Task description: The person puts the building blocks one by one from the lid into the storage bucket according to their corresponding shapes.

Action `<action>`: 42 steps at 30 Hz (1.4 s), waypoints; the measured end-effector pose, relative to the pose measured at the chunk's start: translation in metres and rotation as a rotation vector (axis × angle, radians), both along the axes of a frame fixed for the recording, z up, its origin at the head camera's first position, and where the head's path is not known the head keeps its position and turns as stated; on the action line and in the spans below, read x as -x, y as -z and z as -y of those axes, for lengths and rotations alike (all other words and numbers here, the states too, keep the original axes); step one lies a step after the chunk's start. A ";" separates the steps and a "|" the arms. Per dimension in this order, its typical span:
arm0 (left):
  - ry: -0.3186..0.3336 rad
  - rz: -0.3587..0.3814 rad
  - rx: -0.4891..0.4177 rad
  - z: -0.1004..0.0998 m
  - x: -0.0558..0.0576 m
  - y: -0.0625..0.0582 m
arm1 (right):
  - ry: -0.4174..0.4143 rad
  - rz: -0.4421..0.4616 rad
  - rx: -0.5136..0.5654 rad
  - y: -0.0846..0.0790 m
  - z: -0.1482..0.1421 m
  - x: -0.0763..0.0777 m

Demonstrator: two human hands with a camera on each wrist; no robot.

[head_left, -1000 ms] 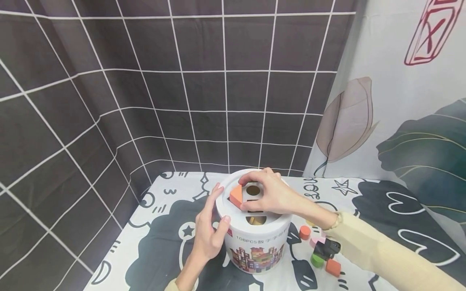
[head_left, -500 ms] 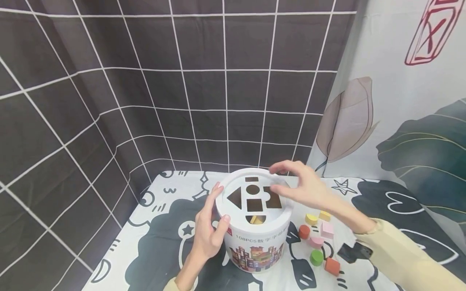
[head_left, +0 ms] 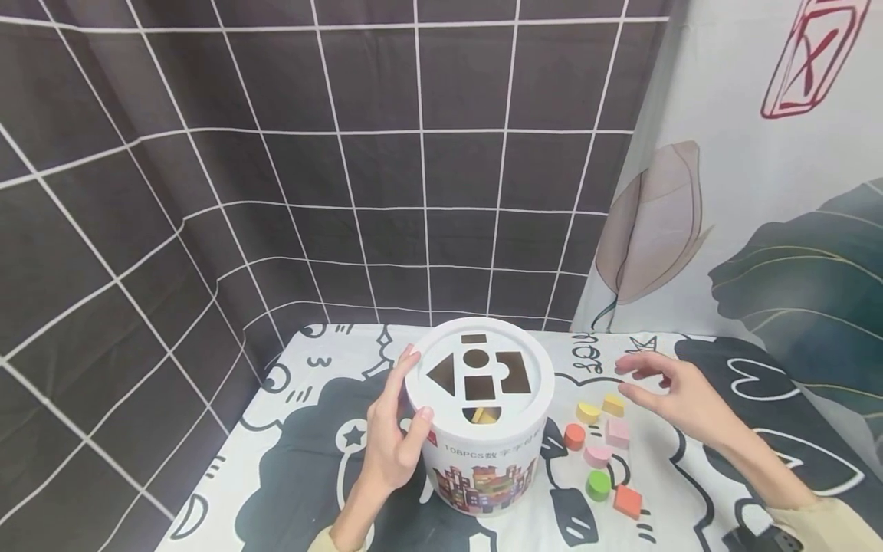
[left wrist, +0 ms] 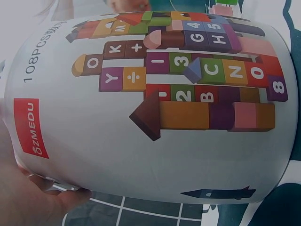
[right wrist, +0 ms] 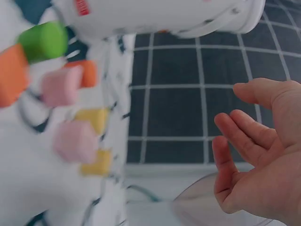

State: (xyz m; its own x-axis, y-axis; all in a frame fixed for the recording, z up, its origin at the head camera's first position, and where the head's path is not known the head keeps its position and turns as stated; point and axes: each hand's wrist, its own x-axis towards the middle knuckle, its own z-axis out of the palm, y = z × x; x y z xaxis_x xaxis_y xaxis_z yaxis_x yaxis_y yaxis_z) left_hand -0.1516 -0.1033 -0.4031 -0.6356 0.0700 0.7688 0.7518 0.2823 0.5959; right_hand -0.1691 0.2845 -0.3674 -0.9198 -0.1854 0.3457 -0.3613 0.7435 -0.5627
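Note:
A white bucket (head_left: 483, 475) with a printed picture of toy blocks stands upright in the head view. Its white lid (head_left: 531, 414) has cut-out holes of several shapes, and something yellow shows through the front one. My left hand (head_left: 393, 437) rests against the bucket's left side, fingers spread straight along the lid's rim. To the right of the bucket, my right hand (head_left: 679, 395) hangs over the cloth with relaxed fingers and holds nothing. Nearest to it lie a yellow block (head_left: 613, 405), a yellow half-round block (head_left: 589, 413) and a pink block (head_left: 617, 433).
More blocks lie on the patterned cloth (head_left: 662, 475): a red cylinder (head_left: 574, 437), a pink rounded block (head_left: 597, 457), a green cylinder (head_left: 599, 485) and an orange block (head_left: 628, 502). Behind hangs a dark gridded curtain (head_left: 345, 192), with a leaf-printed one (head_left: 745, 192) to its right.
The orange triangular block pinched in my right hand over the lid's triangular hole is gone from view. My right hand has drawn back right, past the lid. The left hand stays at the bucket.

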 end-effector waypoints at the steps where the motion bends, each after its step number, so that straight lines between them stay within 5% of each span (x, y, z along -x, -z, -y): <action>1: -0.001 -0.004 -0.001 0.000 0.000 0.000 | 0.011 0.017 0.001 0.005 -0.004 -0.001; 17: 0.004 0.010 -0.002 0.000 -0.002 0.000 | 0.149 0.214 0.039 0.061 -0.024 -0.013; 42: 0.003 -0.005 0.002 0.000 -0.001 0.000 | 0.173 0.290 0.162 0.098 -0.029 -0.013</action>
